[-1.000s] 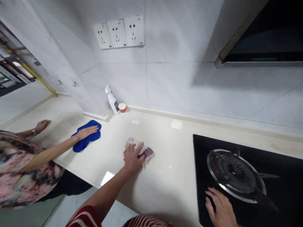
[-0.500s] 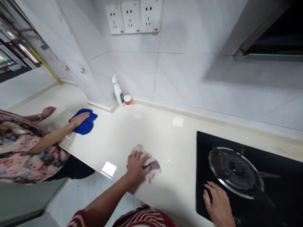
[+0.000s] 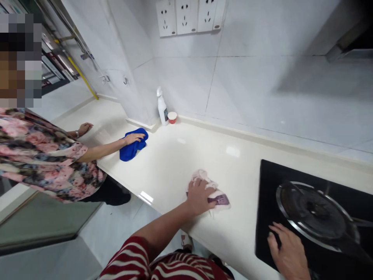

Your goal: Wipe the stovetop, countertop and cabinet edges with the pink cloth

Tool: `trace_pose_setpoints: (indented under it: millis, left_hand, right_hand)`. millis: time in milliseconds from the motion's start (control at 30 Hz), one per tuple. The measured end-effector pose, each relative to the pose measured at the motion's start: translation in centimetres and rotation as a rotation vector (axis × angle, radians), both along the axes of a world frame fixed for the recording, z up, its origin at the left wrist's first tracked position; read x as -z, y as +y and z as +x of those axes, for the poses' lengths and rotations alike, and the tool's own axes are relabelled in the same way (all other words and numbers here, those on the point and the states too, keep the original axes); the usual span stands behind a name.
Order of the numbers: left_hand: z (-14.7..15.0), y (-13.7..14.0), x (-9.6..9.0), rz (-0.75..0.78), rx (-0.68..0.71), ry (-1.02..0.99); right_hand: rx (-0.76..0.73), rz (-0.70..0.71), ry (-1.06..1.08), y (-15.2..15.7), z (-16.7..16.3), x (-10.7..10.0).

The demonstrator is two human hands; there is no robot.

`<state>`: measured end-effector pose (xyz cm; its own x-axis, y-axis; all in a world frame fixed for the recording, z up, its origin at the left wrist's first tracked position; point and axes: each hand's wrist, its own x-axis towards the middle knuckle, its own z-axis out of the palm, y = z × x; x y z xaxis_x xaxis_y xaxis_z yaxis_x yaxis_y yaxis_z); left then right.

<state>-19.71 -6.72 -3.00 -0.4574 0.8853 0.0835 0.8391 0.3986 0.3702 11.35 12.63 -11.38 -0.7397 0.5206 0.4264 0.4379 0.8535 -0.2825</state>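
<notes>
My left hand (image 3: 199, 197) presses down on a pale pink and white cleaning cloth (image 3: 220, 199) with a purple patch, fingers bent over its bunched folds. The cloth lies on the white countertop (image 3: 175, 167), left of the black gas stove (image 3: 268, 186). My right hand (image 3: 288, 249) rests at the stove's front part, fingers apart and holding nothing. Its fingertips are close to the round burner (image 3: 316, 214) with its metal ring.
At left, a co-worker in a floral top (image 3: 52, 155) presses a blue cloth (image 3: 128, 152) on the counter. A white spray bottle (image 3: 162, 109) and a red and white tub (image 3: 172, 118) stand by the wall corner. Sockets (image 3: 186, 17) are above; a hood edge (image 3: 349, 52) juts in upper right.
My left hand has slid the pink cloth rightward, closer to the stove. The co-worker's blue cloth has shifted nearer the spray bottle. My view has turned left; my right hand stays at the stove.
</notes>
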Motion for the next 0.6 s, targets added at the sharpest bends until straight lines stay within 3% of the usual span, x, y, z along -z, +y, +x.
trace_pose_setpoints:
  millis: [67,200,333,433,600]
  left_hand:
    - [-1.2,-4.1,-0.4,-0.009,-0.103,0.013]
    - [-6.6,-11.5,-2.1,-0.105,-0.462,0.066]
    - [-10.1,-16.9,-2.3,-0.168,-0.79,0.116]
    - [-9.8,-18.5,-1.6,-0.113,-0.975,0.155]
    - [-8.1,-17.4,-1.1,0.022,-1.193,0.095]
  right_hand:
    - [0.012,-0.018,-0.001,-0.1,0.0,0.0]
    - [0.03,-0.031,-0.004,-0.7,-0.4,-0.7]
    - [0.047,-0.04,-0.009,-1.0,-0.7,-1.4]
    - [0.054,-0.057,-0.005,-1.0,-0.7,-1.5]
    - [0.063,-0.073,-0.008,-1.2,-0.7,-1.5]
